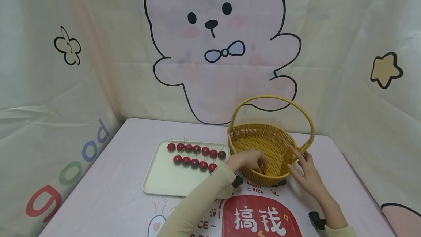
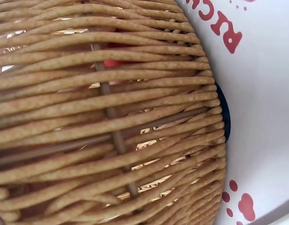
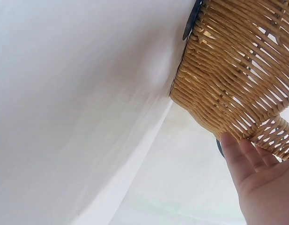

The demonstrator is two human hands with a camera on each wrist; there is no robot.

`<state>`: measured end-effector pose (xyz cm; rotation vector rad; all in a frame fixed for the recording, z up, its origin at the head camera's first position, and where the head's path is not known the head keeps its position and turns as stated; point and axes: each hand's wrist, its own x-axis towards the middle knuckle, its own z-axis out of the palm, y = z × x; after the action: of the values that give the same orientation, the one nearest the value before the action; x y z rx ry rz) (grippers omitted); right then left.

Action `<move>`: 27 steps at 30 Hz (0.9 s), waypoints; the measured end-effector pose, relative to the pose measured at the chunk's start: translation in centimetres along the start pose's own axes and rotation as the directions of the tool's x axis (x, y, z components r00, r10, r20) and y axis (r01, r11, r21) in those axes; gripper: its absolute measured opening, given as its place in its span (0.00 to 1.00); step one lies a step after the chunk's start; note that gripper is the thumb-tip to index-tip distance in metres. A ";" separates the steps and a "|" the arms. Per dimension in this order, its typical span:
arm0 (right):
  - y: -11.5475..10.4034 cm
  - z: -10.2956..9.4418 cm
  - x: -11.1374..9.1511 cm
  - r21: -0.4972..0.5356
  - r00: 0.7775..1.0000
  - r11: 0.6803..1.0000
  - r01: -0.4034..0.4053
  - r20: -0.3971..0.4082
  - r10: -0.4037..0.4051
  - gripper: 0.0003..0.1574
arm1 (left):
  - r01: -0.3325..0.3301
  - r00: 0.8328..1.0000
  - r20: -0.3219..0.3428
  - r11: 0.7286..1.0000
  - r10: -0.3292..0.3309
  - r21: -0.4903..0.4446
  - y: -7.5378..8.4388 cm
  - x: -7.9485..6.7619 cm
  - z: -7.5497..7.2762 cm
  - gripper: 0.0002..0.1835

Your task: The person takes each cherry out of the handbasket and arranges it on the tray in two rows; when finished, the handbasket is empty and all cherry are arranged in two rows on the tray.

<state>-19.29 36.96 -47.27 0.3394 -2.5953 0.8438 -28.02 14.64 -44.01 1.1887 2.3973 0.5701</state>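
A yellow woven basket (image 1: 253,129) with a tall arched handle stands at the right of the table. My left hand (image 1: 249,159) reaches over its near left rim, fingers bent down inside, pinching a red cherry (image 1: 263,172) that is mostly hidden. Through the weave in the left wrist view, a patch of the red cherry (image 2: 118,56) shows. My right hand (image 1: 309,175) holds the basket's right rim near the handle's base; in the right wrist view its fingers (image 3: 235,154) lie against the outer wall. Left of the basket, several cherries (image 1: 186,161) sit in two rows on a cream tray (image 1: 161,182).
The tray's right edge lies close to the basket, beneath my left forearm. A printed red patch (image 1: 260,211) marks the white tablecloth (image 1: 108,178) in front. A cloth backdrop (image 1: 345,94) with cartoon drawings closes off the back and both sides.
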 end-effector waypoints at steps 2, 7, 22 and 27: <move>0.0 0.0 0.0 0.001 1.000 1.000 0.001 0.000 -0.001 0.45 | -0.006 1.000 0.006 1.000 0.006 -0.014 0.0 -0.1 0.0 0.07; 0.0 0.0 0.0 0.002 1.000 1.000 0.005 -0.002 -0.005 0.44 | -0.008 1.000 0.006 0.999 0.008 -0.037 0.0 -0.1 0.1 0.06; 0.1 0.0 0.1 -0.010 1.000 1.000 0.012 -0.001 -0.012 0.43 | -0.035 0.994 -0.103 0.999 0.034 -0.012 -0.2 -0.4 0.2 0.07; 0.1 0.0 0.1 -0.007 1.000 1.000 0.010 0.002 -0.010 0.44 | -0.022 0.988 -0.153 1.000 0.025 0.020 -0.2 -0.6 0.2 0.08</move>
<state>-19.40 37.00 -47.28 0.3512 -2.5958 0.8305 -27.74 14.10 -44.22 1.2232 2.5234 0.6710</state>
